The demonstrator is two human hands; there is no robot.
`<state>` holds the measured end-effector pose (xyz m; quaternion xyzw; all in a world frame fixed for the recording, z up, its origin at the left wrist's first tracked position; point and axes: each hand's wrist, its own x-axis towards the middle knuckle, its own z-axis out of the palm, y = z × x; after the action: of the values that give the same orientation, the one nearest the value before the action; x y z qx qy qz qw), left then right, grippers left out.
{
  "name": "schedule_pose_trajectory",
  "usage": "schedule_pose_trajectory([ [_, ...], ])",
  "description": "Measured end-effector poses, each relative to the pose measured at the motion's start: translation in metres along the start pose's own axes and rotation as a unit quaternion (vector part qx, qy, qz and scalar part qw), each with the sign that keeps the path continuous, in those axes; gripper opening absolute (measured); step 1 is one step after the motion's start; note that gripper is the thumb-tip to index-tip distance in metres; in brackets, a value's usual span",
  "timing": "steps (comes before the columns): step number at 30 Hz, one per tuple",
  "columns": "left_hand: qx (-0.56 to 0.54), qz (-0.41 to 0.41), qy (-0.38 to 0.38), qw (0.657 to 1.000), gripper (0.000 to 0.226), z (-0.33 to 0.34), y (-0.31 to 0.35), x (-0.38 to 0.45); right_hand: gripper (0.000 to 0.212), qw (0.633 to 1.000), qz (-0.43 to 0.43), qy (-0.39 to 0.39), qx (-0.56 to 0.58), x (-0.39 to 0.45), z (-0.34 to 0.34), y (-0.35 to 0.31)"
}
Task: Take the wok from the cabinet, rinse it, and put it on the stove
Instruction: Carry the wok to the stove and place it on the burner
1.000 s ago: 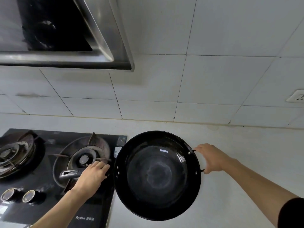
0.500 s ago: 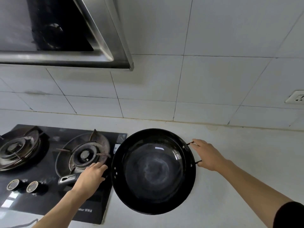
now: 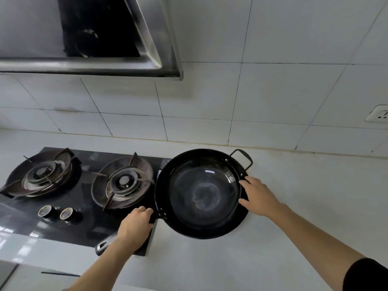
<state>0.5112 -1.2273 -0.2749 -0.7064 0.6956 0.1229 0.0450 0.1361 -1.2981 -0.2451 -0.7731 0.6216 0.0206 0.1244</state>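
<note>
The black wok [image 3: 201, 194] is held just right of the black glass stove [image 3: 88, 229], over the white counter, its left rim overlapping the stove's right edge. My left hand [image 3: 136, 227] is shut on its long handle, whose grey end [image 3: 102, 245] points toward me. With fingers spread, my right hand [image 3: 259, 198] rests against the wok's right rim. The small loop handle [image 3: 242, 158] at the far right is free. The stove's right burner [image 3: 123, 183] lies bare, left of the wok.
A second burner [image 3: 42, 174] sits at the stove's left, with two knobs [image 3: 55, 212] near the front. A steel range hood [image 3: 90, 38] hangs over the stove. The white counter [image 3: 304, 206] stretches right. A wall socket [image 3: 380, 116] is on the tiles.
My right hand let go of the loop handle and moved to the wok's right rim. The wok turned, so the long handle swung toward me. My view tilted down.
</note>
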Motion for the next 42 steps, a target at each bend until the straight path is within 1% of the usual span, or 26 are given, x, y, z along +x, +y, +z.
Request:
schedule_pose_trajectory([
  [2, -0.01, 0.0, -0.005, 1.0, 0.034, 0.001, 0.003, -0.011, 0.054, 1.0, 0.025, -0.01, -0.007, -0.011, 0.009, -0.016],
  [7, -0.051, 0.042, -0.033, 0.997, 0.025, 0.01, 0.004, -0.035, 0.041, 0.996, 0.091, 0.005, -0.01, -0.039, 0.03, -0.055],
  [11, -0.108, 0.073, -0.017, 0.991, 0.027, 0.025, 0.013, -0.06, 0.037, 0.992, 0.126, 0.007, 0.025, -0.06, 0.044, -0.082],
  [15, -0.168, 0.076, -0.012, 0.983, 0.031, 0.034, 0.029, -0.079, 0.042, 0.985, 0.155, 0.011, 0.071, -0.076, 0.053, -0.106],
  [19, -0.231, 0.058, -0.009, 0.971, 0.027, 0.035, 0.047, -0.087, 0.054, 0.981, 0.16, 0.014, 0.108, -0.085, 0.059, -0.125],
  [24, -0.275, 0.037, -0.006, 0.961, 0.029, 0.041, 0.059, -0.089, 0.062, 0.976, 0.153, 0.034, 0.152, -0.087, 0.068, -0.124],
  [28, -0.302, 0.021, -0.008, 0.953, 0.031, 0.042, 0.071, -0.086, 0.059, 0.974, 0.156, 0.061, 0.15, -0.084, 0.07, -0.116],
  [36, -0.313, 0.002, -0.016, 0.949, 0.038, 0.038, 0.092, -0.072, 0.048, 0.973, 0.169, 0.059, 0.146, -0.066, 0.062, -0.1],
  [42, -0.302, 0.01, -0.023, 0.953, 0.04, 0.036, 0.095, -0.077, 0.052, 0.973, 0.173, 0.055, 0.142, -0.063, 0.063, -0.097],
])
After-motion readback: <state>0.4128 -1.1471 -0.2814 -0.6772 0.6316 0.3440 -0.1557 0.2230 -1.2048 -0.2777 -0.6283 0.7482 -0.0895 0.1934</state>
